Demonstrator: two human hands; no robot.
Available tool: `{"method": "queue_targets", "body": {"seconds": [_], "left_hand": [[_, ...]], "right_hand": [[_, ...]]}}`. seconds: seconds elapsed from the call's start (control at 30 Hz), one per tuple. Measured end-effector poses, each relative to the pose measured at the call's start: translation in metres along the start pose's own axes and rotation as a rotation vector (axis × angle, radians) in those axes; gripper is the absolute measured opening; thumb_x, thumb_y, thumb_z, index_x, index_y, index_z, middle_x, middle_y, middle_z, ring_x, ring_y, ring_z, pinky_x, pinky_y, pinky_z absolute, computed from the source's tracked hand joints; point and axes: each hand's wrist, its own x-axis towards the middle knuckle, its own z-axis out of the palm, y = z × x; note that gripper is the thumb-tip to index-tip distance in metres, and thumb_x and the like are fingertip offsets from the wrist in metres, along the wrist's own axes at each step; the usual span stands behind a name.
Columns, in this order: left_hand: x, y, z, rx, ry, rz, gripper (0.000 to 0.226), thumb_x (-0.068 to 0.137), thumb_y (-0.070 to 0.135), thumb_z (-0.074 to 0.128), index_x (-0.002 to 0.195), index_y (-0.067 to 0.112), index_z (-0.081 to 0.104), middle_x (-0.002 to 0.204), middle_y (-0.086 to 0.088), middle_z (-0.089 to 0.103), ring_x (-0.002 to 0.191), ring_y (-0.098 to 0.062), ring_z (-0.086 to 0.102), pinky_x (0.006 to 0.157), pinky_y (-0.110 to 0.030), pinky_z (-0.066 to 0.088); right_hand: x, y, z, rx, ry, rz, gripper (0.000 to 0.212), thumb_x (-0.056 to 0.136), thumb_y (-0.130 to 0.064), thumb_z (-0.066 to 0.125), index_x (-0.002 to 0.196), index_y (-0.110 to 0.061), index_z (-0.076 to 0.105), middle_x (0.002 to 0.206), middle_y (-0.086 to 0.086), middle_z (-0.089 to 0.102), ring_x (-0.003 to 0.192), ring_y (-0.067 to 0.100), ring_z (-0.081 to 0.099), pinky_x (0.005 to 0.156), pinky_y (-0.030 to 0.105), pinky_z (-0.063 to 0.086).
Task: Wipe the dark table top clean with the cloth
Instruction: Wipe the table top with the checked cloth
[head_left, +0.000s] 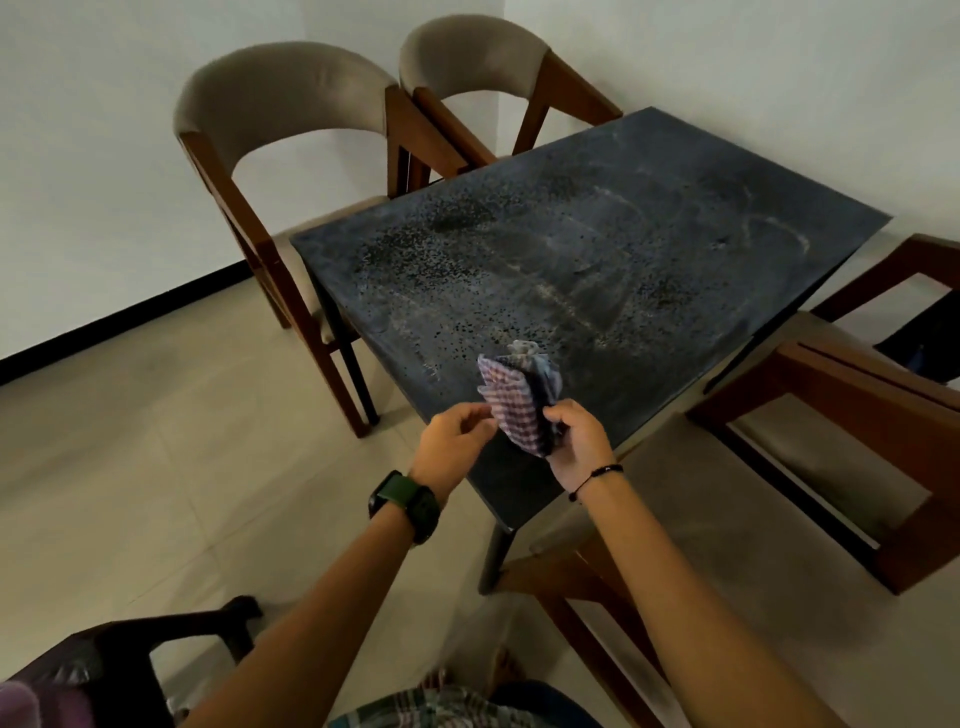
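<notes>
A folded purple-and-white checked cloth (519, 402) is held above the near corner of the dusty dark stone worktop (649, 234), grasped in the right hand's (579, 441) grip and pinched at its edge by the left hand (452, 441).

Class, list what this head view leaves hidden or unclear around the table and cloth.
- Dark table top: whether its specks are droplets or dust is unclear.
- Cloth: lower part hidden inside the right hand.
- Right-side chair: cut off by the frame edge.
</notes>
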Motion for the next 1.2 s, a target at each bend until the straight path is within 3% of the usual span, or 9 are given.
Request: {"method": "queue_targets", "body": {"seconds": [0.17,0.37,0.47,0.57,0.7,0.8,1.03,1.1,1.2], "left_hand": [[0.010,0.018,0.028,-0.307,-0.063,-0.210,0.065,0.083,0.036,0.063,0.134,0.020,0.026,0.123,-0.005,0.055,0.101,-0.022,0.060,0.073,-0.031,0.053],[0.021,0.009,0.030,-0.499,0.141,-0.435,0.061,0.080,0.004,0.060,0.133,0.001,0.031,0.083,-0.011,0.054,0.052,-0.017,0.052,0.043,-0.025,0.042],[0.012,0.010,0.037,-0.179,0.227,-0.422,0.085,0.072,0.010,0.070,0.139,0.007,0.017,0.123,-0.018,0.045,0.102,-0.032,0.052,0.080,-0.041,0.051],[0.005,0.021,0.036,0.558,0.155,0.016,0.084,0.076,0.023,0.065,0.144,0.020,0.016,0.150,-0.011,0.016,0.138,-0.036,0.017,0.112,-0.047,0.022],[0.010,0.037,0.036,0.359,-0.377,0.181,0.063,0.086,0.002,0.050,0.143,0.016,0.028,0.156,-0.003,0.017,0.144,-0.021,0.017,0.117,-0.035,0.020],[0.010,0.044,0.033,0.092,-0.372,0.082,0.055,0.087,-0.007,0.042,0.137,0.015,0.041,0.152,-0.001,0.028,0.137,-0.016,0.031,0.112,-0.033,0.033],[0.026,0.033,0.000,-0.427,0.041,-0.094,0.035,0.091,-0.003,0.039,0.120,0.005,0.056,0.111,-0.006,0.060,0.107,-0.018,0.056,0.097,-0.031,0.046],[0.031,0.023,-0.010,-0.463,0.141,-0.125,0.032,0.091,-0.004,0.039,0.115,0.002,0.058,0.102,-0.008,0.062,0.098,-0.019,0.057,0.086,-0.027,0.048],[0.036,0.009,-0.015,-0.468,0.176,-0.145,0.031,0.092,-0.006,0.036,0.114,0.000,0.057,0.109,-0.012,0.058,0.103,-0.021,0.054,0.085,-0.026,0.047]], "right_hand": [[-0.020,-0.006,0.010,0.103,-0.105,-0.074,0.026,0.088,0.007,0.044,0.068,-0.009,0.045,0.087,0.014,0.061,0.087,0.029,0.058,0.080,0.044,0.047],[-0.021,-0.012,0.011,0.394,-0.138,-0.143,0.024,0.096,0.000,0.034,0.103,-0.013,0.053,0.103,0.011,0.060,0.095,0.029,0.057,0.084,0.045,0.047],[-0.018,-0.013,0.009,0.443,-0.129,-0.176,0.038,0.100,-0.008,0.031,0.134,-0.020,0.042,0.121,0.009,0.057,0.108,0.028,0.054,0.086,0.043,0.046],[-0.013,-0.012,0.008,0.382,-0.099,-0.136,0.043,0.096,-0.024,0.043,0.139,-0.018,0.040,0.135,0.016,0.049,0.120,0.034,0.049,0.097,0.048,0.042],[-0.016,-0.025,0.010,0.313,-0.004,-0.122,0.057,0.086,-0.027,0.056,0.137,-0.005,0.042,0.131,0.021,0.051,0.108,0.035,0.057,0.084,0.046,0.051],[-0.016,-0.036,0.009,0.211,0.097,-0.074,0.038,0.093,-0.007,0.050,0.130,-0.004,0.049,0.123,0.019,0.058,0.097,0.031,0.061,0.072,0.042,0.052],[-0.019,-0.025,0.027,-1.041,0.151,-0.862,0.044,0.096,-0.016,0.040,0.134,-0.038,0.032,0.116,0.003,0.058,0.090,0.011,0.058,0.081,0.021,0.050],[0.000,0.016,0.035,-1.396,0.050,-0.741,0.054,0.095,-0.028,0.035,0.147,-0.028,0.019,0.150,0.010,0.031,0.132,0.026,0.039,0.106,0.047,0.037],[0.015,0.071,0.036,-1.815,-0.096,-0.350,0.064,0.099,-0.043,0.029,0.151,-0.015,0.002,0.158,0.015,-0.002,0.145,0.031,-0.003,0.115,0.053,0.003]]}}
